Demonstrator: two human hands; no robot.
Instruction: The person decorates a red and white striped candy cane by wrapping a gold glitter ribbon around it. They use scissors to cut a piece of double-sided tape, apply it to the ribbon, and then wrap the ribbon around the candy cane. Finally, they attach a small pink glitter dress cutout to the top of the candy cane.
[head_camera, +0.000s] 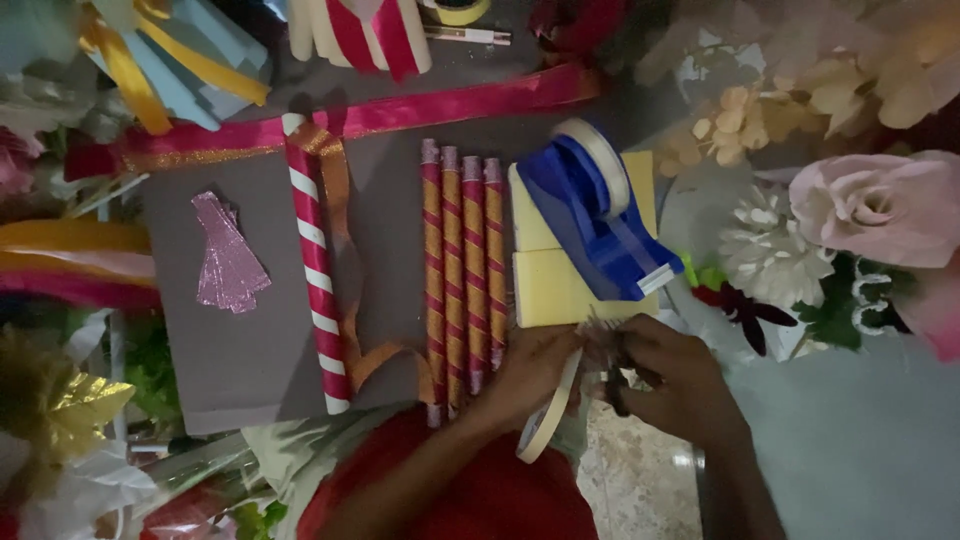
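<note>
Tape roll, pale cream and seen almost edge-on, hangs at the near edge of the grey board, held by the left hand, whose fingers are curled closed around its upper rim. Just to its right the right hand is bunched shut on a small dark tool, too blurred to tell what kind, and the two hands nearly touch around a frayed silvery scrap. Directly far of the hands lie two yellow sponge blocks, with a blue tape dispenser resting on top of them and carrying its own white roll. Left of the blocks four orange-and-pink wrapped sticks lie side by side, their near ends touching the left hand's wrist. Further left an orange ribbon loops beside a red-and-white striped stick, and a pink glitter cutout sits near the board's left edge. A pink satin ribbon runs across the far side. Artificial flowers crowd the right side close by the dispenser, and gold foil leaves lie at the near left. A red sleeve fills the near middle.
</note>
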